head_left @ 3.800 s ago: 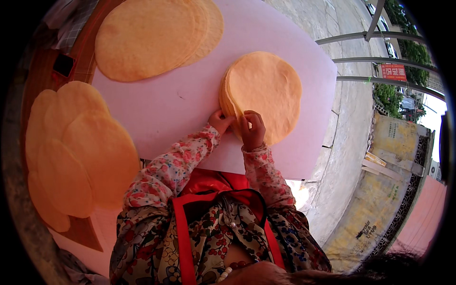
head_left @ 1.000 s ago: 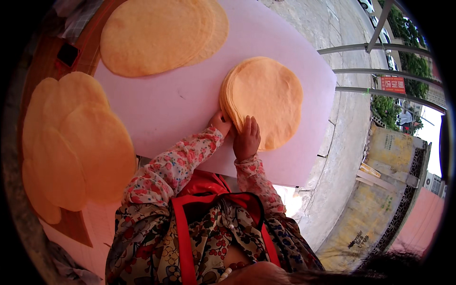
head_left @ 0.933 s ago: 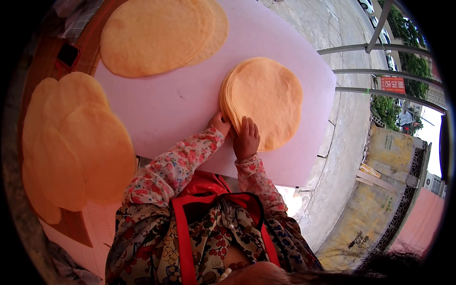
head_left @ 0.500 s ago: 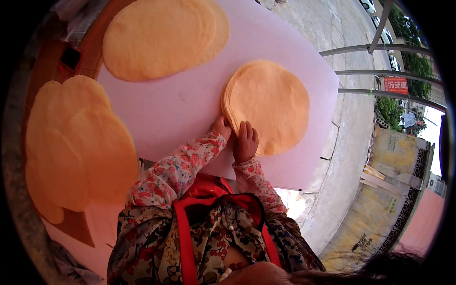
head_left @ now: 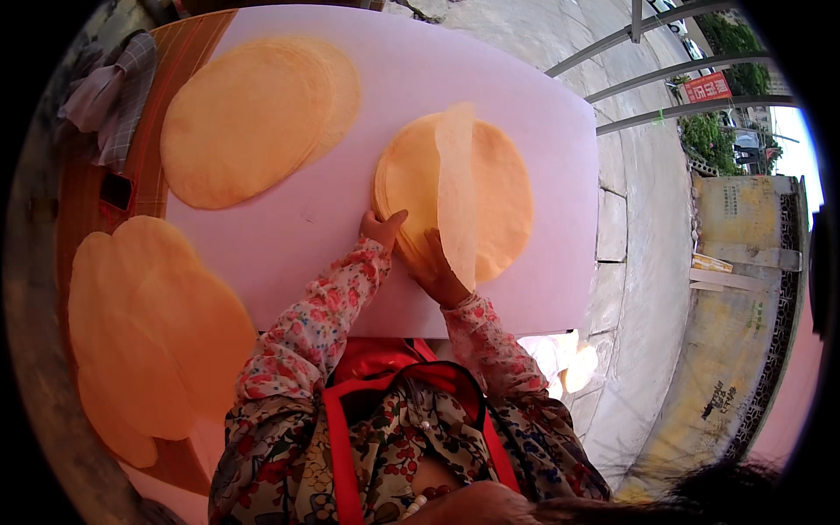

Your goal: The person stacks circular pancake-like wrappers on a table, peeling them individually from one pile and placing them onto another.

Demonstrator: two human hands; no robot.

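Note:
A stack of thin round orange wafers lies on a white board in front of me. My right hand grips one thin wafer by its near edge and holds it upright, edge-on, above the stack. My left hand rests on the stack's near left rim, fingers pressing down. Both forearms are in floral sleeves.
A second pile of wafers lies at the board's far left. More overlapping wafers are spread on a wooden surface to my left. A folded cloth sits at the far left. Paved ground and metal rails are to the right.
My right hand has peeled the top wafer off the stack and raised it upright. My left hand stays on the stack's edge. The view has shifted slightly.

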